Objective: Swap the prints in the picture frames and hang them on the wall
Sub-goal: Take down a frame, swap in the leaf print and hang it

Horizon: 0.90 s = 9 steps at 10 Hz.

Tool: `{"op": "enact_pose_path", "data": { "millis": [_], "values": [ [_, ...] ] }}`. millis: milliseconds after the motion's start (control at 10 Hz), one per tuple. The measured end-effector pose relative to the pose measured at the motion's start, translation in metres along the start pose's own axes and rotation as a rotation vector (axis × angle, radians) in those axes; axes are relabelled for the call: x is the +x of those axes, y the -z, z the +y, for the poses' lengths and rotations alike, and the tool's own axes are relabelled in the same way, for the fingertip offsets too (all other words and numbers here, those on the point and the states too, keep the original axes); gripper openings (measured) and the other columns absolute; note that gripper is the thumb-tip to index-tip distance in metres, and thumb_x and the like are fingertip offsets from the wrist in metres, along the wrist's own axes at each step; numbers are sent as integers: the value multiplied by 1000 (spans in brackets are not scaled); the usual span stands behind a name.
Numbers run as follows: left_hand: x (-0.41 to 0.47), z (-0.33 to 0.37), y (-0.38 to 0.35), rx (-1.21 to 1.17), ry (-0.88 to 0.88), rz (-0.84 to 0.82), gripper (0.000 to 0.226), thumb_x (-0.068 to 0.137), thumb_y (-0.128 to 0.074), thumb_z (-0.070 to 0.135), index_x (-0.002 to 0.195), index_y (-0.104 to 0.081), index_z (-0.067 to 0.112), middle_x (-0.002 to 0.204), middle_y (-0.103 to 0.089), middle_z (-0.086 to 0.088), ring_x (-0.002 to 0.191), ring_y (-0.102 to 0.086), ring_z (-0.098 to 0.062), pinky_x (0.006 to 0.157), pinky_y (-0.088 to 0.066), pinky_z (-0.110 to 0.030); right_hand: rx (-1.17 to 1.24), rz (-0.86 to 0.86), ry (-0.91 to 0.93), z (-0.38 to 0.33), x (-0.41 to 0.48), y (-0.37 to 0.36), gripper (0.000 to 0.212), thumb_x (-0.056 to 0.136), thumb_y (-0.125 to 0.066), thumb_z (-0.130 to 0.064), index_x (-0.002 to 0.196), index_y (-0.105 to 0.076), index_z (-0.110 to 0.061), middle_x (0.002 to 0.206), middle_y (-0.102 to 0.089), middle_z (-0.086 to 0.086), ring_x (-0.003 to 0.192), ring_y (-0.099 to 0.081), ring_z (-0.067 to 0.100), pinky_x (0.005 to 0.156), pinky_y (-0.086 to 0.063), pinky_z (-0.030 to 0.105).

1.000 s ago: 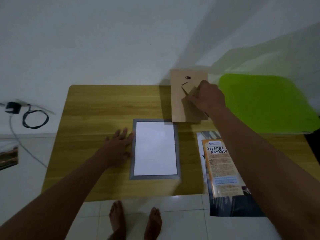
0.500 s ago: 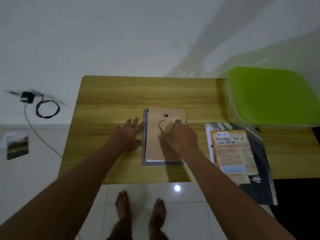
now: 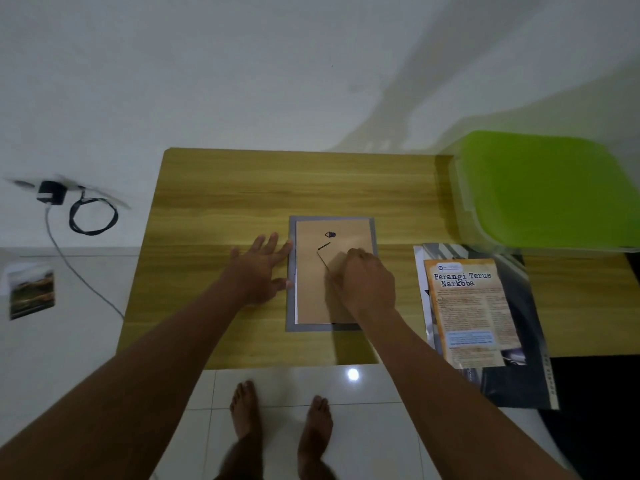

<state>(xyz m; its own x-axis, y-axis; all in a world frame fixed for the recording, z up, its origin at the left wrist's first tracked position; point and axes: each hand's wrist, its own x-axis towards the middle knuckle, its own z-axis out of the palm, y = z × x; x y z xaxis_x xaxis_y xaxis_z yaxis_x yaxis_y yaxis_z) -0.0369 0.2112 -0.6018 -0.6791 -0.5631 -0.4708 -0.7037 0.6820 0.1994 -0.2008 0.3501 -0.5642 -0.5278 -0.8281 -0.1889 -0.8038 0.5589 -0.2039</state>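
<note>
R hand (image 3: pixel 363 282) still pinching backing board (image 3: pixel 311 271), now squared in frame (image 3: pixel 308 327); L hand (image 3: pixel 258 271) flat beside.

Wooden table (image 3: pixel 242 188) against white wall (image 3: pixel 242 64), green-lidded box (image 3: pixel 547 188) at its right end, black charger (image 3: pixel 51 192) with looped cable (image 3: pixel 93 216) at left.

Leaflet (image 3: pixel 472 310): apparently "Perangi Terus Narkoba".

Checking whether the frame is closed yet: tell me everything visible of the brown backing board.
The backing board is a plain brown sheet, cardboard by its look, lying flat inside the grey frame on the table. A small black hanger sits near its far end, a stand flap below that. The right hand, curled, pinches the flap. A white strip shows along its left edge.
</note>
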Motion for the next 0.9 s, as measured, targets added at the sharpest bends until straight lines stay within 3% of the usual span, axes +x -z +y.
{"op": "enact_pose_path", "data": {
  "millis": [400, 600, 700, 800, 900],
  "values": [
    [-1, 0, 1, -18, 1, 13, 85, 90, -49, 61, 152, 5, 40, 163, 7, 3, 151, 6, -21, 115, -9, -61, -91, -1, -10, -3, 1, -3, 43, 94, -56, -48, 113, -56, -9, 107, -64, 7, 105, -57, 25, 73, -47, 34],
    [0, 0, 0, -21, 2, 13, 85, 90, -49, 61, 153, 4, 40, 164, 7, 2, 151, 6, -21, 115, -8, -62, -34, -5, 131, 12, -2, -11, 48, 93, -60, -46, 125, -48, -12, 127, -55, 7, 120, -50, 27, 85, -51, 37],
    [-1, 1, -1, -16, 7, 10, 84, 91, -48, 62, 153, 4, 39, 163, 7, 2, 151, 6, -21, 115, -7, -63, -63, -23, 362, 35, -10, -16, 54, 95, -54, -50, 133, -52, -11, 143, -48, 10, 132, -44, 29, 103, -41, 42],
    [-1, 2, -2, -6, 7, 19, 83, 92, -46, 61, 153, 5, 38, 163, 8, 2, 151, 7, -21, 115, -6, -63, -15, -202, 410, 52, -21, -20, 82, 93, -39, -68, 154, -26, -14, 162, -19, 12, 150, -14, 28, 121, -10, 41],
    [-2, 3, -2, 13, 7, 20, 82, 92, -45, 62, 153, 5, 38, 164, 8, 1, 151, 7, -22, 115, -7, -63, -30, -307, 414, 57, -22, -22, 97, 87, -35, -77, 158, -7, -16, 165, 3, 10, 152, 7, 23, 124, 2, 41]
  ]
}}
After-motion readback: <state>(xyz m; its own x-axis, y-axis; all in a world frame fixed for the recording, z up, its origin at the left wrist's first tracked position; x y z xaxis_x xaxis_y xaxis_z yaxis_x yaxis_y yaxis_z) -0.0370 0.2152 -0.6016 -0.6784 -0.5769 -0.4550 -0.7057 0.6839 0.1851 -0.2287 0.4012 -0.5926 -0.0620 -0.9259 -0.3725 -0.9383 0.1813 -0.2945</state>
